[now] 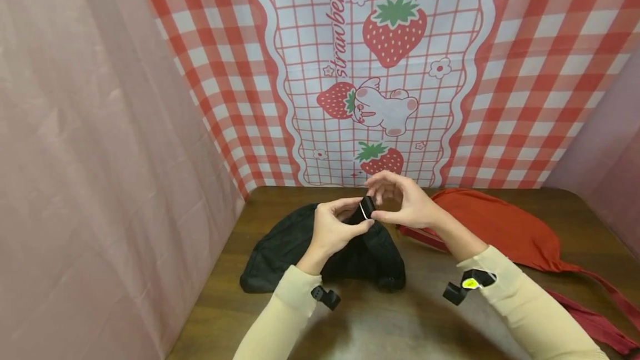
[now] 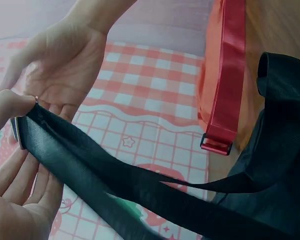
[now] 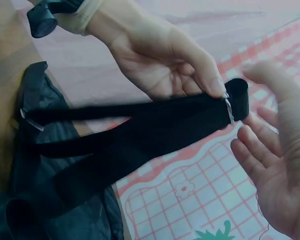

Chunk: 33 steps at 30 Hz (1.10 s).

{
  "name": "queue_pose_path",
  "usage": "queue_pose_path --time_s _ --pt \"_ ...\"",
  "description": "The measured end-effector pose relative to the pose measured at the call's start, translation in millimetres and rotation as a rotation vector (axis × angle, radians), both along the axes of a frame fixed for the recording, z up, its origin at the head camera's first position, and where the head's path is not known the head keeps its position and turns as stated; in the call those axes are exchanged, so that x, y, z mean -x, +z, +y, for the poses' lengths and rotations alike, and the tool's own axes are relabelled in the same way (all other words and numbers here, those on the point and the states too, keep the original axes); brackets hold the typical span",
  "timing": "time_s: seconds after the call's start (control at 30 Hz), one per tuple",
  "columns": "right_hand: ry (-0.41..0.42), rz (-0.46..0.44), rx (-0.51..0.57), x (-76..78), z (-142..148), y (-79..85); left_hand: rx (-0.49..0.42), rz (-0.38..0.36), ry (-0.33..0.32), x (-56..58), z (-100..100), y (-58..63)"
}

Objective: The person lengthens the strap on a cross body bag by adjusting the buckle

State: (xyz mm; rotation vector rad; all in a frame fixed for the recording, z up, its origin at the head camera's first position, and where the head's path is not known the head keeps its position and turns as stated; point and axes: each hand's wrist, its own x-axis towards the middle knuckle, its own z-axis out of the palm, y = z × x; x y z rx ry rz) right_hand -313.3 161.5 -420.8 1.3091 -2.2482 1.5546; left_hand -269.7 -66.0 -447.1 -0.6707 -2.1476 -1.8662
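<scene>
My left hand (image 1: 337, 226) pinches a black webbing strap (image 2: 85, 155) near its end, thumb on one side and fingers on the other. A thin metal slider (image 3: 229, 107) crosses the strap at that thumb tip. Beyond it the strap turns back in a small loop (image 3: 241, 97). My right hand (image 1: 406, 204) is spread around this loop, thumb and fingers apart and loosely bent, with fingertips close to it. From the hands the strap runs down to a black bag (image 1: 280, 260) lying on the table.
A red-orange bag (image 1: 495, 226) lies on the wooden table (image 1: 390, 326) to the right, its red strap (image 1: 595, 321) trailing toward the front right. A strawberry-print checked cloth (image 1: 310, 43) hangs behind the table. Pink curtain (image 1: 100, 154) hangs on the left.
</scene>
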Motion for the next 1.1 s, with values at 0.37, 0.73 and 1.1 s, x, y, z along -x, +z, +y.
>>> queue_pose_path --time_s 0.37,0.73,1.1 --pt "-0.118 0.031 0.135 -5.6 1 4.0 0.016 -0.061 -0.039 0.9 -1 -3.4" --pt "-0.227 0.016 0.122 -9.8 -5 5.6 0.012 -0.026 -0.051 1.5 1 -3.7" --pt "-0.220 -0.182 0.275 -11.7 -14 4.3 0.069 -0.045 -0.066 2.6 -2 -5.1"
